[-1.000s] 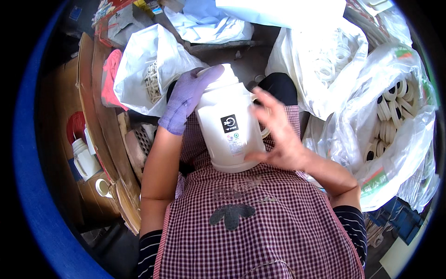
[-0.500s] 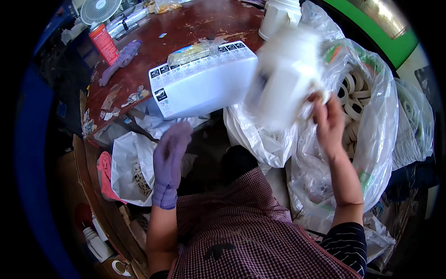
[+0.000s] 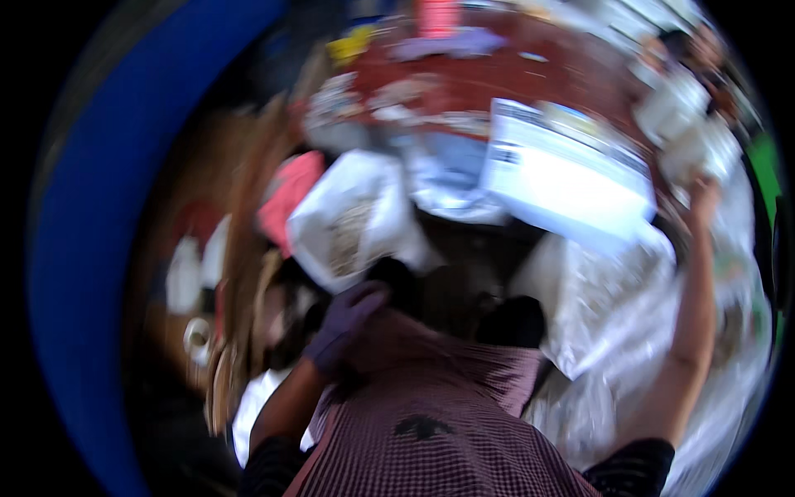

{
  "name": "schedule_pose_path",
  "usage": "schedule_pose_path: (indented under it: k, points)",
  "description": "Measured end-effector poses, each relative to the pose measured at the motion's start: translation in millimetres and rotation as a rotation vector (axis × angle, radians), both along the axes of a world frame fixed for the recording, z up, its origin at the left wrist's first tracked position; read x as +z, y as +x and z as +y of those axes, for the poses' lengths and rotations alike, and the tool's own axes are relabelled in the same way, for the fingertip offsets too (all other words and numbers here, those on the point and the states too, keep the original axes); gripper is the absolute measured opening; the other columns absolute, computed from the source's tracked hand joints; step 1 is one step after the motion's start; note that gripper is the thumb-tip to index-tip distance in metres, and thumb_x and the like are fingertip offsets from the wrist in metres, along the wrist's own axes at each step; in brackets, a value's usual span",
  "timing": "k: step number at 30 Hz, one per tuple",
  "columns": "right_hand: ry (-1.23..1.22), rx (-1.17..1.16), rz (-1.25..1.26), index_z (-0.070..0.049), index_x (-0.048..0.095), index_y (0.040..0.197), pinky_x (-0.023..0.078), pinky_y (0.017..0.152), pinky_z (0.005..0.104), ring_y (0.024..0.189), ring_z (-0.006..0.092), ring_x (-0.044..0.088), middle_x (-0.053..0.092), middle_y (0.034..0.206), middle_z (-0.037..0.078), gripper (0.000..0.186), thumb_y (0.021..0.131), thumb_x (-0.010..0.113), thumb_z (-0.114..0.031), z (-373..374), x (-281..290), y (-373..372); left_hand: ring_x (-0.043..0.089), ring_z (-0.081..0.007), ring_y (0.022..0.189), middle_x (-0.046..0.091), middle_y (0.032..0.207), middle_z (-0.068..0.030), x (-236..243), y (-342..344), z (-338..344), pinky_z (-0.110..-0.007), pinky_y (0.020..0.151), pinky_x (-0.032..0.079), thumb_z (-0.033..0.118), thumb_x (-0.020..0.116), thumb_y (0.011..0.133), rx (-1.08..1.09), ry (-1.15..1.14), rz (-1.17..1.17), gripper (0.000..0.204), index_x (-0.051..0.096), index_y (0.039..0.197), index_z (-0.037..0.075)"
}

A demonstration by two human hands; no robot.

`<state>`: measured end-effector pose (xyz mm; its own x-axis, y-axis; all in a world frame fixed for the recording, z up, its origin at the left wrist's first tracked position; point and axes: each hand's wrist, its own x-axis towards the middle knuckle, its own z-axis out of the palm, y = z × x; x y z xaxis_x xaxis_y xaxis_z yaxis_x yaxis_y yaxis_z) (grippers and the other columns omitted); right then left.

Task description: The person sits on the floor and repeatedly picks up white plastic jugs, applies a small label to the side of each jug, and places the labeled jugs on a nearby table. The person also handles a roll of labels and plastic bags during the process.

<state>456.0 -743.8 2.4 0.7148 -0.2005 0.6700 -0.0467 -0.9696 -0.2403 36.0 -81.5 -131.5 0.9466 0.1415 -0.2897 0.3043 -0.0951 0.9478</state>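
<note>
The picture is smeared by motion. My right hand (image 3: 701, 195), arm stretched out, grips a white jug (image 3: 705, 149) at the back right, beside a second white jug (image 3: 669, 106) on the red table (image 3: 584, 62). My left hand (image 3: 344, 319), in a purple glove, is low on my lap near the checked apron (image 3: 414, 381); its fingers are too blurred to read. Between the arms, at the table's front edge, lies a white pack of label sheets (image 3: 567, 186), with a blurred yellowish thing on it.
A white sack of small pieces (image 3: 302, 224) and plastic bags (image 3: 609, 298) surround my knees. Cardboard (image 3: 244, 248) and a blue barrier (image 3: 91, 248) stand left. A red can (image 3: 435, 16) and purple glove (image 3: 447, 43) are on the table. A blurred person (image 3: 704, 50) shows at far right.
My right hand has carried the jug up off my lap to the table's back right. My left hand has let go of it and dropped to my lap. The view has swung.
</note>
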Motion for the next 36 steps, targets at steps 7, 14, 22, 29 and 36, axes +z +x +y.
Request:
schedule_pose_path:
  k: [7,14,22,29,36]
  points:
    - [0.351,0.372,0.303,0.007,0.046,0.139,0.045,0.100,0.0437,0.119,0.0399,0.058,0.058,0.131,0.028,0.058,0.096,0.050,-0.032,-52,-37,200,0.060,-0.0161,0.108,0.066,0.116,-0.0093,0,-39,35,-0.031,0.099,0.046,0.023,0.064,0.095,0.182,-0.055,-0.048,0.037,0.063,0.122,-0.001]
    - [-0.020,0.135,0.282,-0.001,0.055,0.135,0.049,0.093,0.0430,0.109,0.0363,0.064,0.065,0.122,0.023,0.051,0.094,0.051,-0.031,13,-15,78,0.059,-0.0361,0.106,0.061,0.113,-0.0182,14,-104,182,-0.042,0.092,0.049,0.019,0.072,0.081,0.625,1.184,-0.317,0.040,0.060,0.116,0.003]
    - [0.665,0.411,0.234,-0.002,0.068,0.116,0.055,0.080,0.0385,0.098,0.0229,0.067,0.071,0.109,0.011,0.034,0.094,0.057,-0.026,64,2,-43,0.057,-0.0299,0.120,0.057,0.132,-0.0230,-25,-261,325,-0.040,0.102,0.047,0.036,0.085,0.072,0.671,0.705,0.446,0.085,0.048,0.138,-0.003]
    - [0.010,0.168,-0.122,-0.002,0.065,0.095,0.048,0.092,0.0439,0.104,0.0391,0.060,0.063,0.106,0.020,0.013,0.084,0.063,-0.008,110,0,-78,0.043,-0.0440,0.130,0.043,0.143,-0.0260,-54,-260,326,-0.048,0.106,0.042,0.024,0.076,0.084,0.692,1.242,0.518,0.084,0.029,0.152,0.006]
    - [0.114,0.342,-0.100,0.000,0.061,0.092,0.052,0.078,0.0422,0.090,0.0368,0.063,0.061,0.099,0.017,0.007,0.086,0.058,-0.002,137,18,-118,0.046,-0.0408,0.129,0.046,0.141,-0.0240,-55,-254,349,-0.047,0.107,0.042,0.028,0.079,0.079,0.774,1.479,0.457,0.087,0.032,0.148,0.000]
